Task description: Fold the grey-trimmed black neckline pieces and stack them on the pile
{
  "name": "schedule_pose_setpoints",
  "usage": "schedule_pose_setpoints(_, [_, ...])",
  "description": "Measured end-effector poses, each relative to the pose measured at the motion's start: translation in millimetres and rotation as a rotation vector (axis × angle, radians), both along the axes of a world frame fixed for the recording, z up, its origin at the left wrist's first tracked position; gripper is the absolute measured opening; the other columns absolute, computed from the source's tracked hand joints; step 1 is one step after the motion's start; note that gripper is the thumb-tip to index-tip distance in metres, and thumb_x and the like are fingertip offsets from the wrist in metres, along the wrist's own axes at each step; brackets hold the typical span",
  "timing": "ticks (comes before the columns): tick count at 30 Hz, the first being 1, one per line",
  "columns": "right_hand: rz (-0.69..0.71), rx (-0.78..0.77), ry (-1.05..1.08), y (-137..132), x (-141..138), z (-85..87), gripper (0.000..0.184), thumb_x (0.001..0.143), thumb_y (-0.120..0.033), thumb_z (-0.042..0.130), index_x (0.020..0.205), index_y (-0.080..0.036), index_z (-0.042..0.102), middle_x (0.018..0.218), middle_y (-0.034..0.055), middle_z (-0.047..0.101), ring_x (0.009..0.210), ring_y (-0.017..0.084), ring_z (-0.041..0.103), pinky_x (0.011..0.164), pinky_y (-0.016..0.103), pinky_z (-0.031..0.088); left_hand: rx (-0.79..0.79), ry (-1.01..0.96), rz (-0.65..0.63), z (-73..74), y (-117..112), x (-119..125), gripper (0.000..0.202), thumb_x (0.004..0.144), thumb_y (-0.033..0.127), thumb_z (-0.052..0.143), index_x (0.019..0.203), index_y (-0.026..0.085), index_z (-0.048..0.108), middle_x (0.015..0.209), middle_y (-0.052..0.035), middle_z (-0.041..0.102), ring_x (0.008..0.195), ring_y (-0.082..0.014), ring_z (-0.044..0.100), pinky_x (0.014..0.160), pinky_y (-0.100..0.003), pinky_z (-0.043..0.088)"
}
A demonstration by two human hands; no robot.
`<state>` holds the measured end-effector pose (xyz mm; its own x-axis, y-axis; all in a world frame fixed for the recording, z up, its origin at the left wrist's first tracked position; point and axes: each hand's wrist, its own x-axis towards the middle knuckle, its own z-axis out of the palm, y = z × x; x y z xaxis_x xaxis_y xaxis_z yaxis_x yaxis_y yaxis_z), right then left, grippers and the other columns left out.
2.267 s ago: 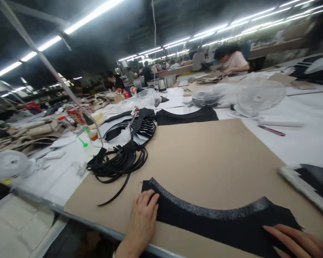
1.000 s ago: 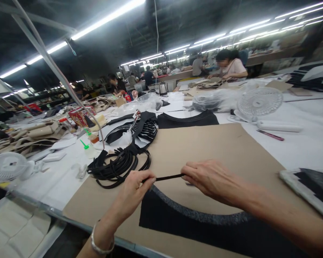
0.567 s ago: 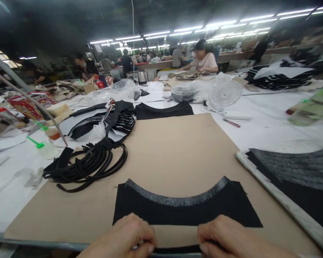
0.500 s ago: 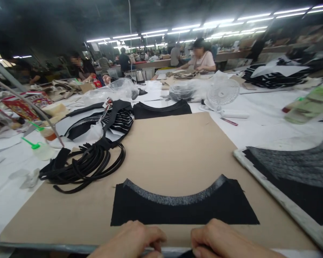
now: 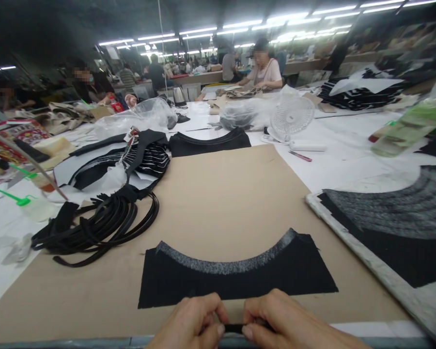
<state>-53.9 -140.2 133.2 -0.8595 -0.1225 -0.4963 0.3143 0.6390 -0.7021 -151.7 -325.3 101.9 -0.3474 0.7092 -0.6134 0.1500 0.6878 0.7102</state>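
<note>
At the table's front edge, my left hand [image 5: 198,320] and my right hand [image 5: 272,317] are closed in pinches close together. A short stretch of narrow black strip [image 5: 234,328] shows between the fingertips; the rest is hidden by my hands or out of view. Just beyond them a black fabric piece [image 5: 236,286] lies flat, its curved inner edge banded with a grey speckled coating. It rests on a tan board [image 5: 221,194]. Left of it lies a loose coil of black strips [image 5: 112,225].
On the right a pale board [image 5: 352,237] carries black pieces with grey speckled curves. Further back are another curved black piece [image 5: 210,143], a small fan [image 5: 292,118] and a cutter [image 5: 300,156]. Green-tipped bottles [image 5: 36,207] stand left. A co-worker [image 5: 263,70] sits across the room.
My hands have come closer together, and the black strip now shows stretched between both pinches. The whole view has shifted slightly, so the table things appear further left.
</note>
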Motion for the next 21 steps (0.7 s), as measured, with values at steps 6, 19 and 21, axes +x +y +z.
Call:
schedule_pose_setpoints(6, [-0.063, 0.102, 0.010, 19.7, -11.6, -15.1, 0.022, 0.087, -0.028, 0.050, 0.073, -0.019, 0.064, 0.070, -0.0004, 0.060, 0.069, 0.014, 0.053, 0.056, 0.022, 0.030, -0.011, 0.140, 0.116, 3.9, 4.2, -18.1, 0.019, 0.081, 0.030, 0.049, 0.069, 0.019, 0.059, 0.058, 0.0041, 0.059, 0.058, -0.0112, 0.051, 0.055, -0.021, 0.030])
schedule_pose_setpoints(19, [-0.133, 0.115, 0.103, 34.9, -36.4, -51.3, 0.019, 0.082, -0.020, 0.045, 0.073, -0.018, 0.062, 0.064, -0.0016, 0.059, 0.060, 0.012, 0.050, 0.054, 0.023, 0.027, -0.021, 0.210, 0.168, -19.1, 32.0, -44.1, 0.019, 0.076, 0.031, 0.052, 0.068, 0.018, 0.063, 0.050, 0.0061, 0.039, 0.050, -0.0097, 0.034, 0.049, -0.024, 0.019])
schedule_pose_setpoints(21, [-0.129, 0.117, 0.097, 35.7, -37.9, -52.8, 0.019, 0.082, -0.020, 0.045, 0.074, -0.018, 0.062, 0.063, -0.0020, 0.058, 0.059, 0.012, 0.050, 0.054, 0.024, 0.027, -0.036, 0.214, 0.177, -21.6, 33.3, -45.5, 0.019, 0.075, 0.031, 0.053, 0.068, 0.018, 0.064, 0.049, 0.0062, 0.039, 0.050, -0.0098, 0.034, 0.049, -0.024, 0.019])
